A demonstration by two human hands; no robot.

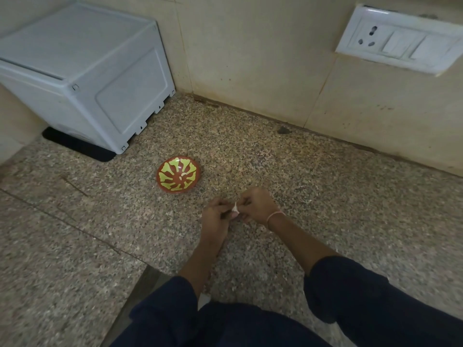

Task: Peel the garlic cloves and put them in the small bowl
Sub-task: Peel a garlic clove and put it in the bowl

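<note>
- Near the middle of the table [325,171], just in front of the small bowl [178,174], both hands meet on one garlic clove [235,209]. The left hand [216,215] and the right hand [255,205] each have the grip pinched on it, with the fingers curled.
- The clove is small and mostly hidden by the fingers. If the skin tears suddenly, I judge it can slip out and fall on the speckled table, where a pale piece is hard to find.
- Too much nail pressure could bruise or split the clove instead of lifting the skin.
- Loose skin may stick to the fingers and go into the bowl together with the clove. The bowl seems to hold one pale piece already, but I cannot tell surely what it is.
- The bowl looks light and stands a little apart from the hands. A careless toss could miss it, or push it toward the white appliance [82,71].
</note>
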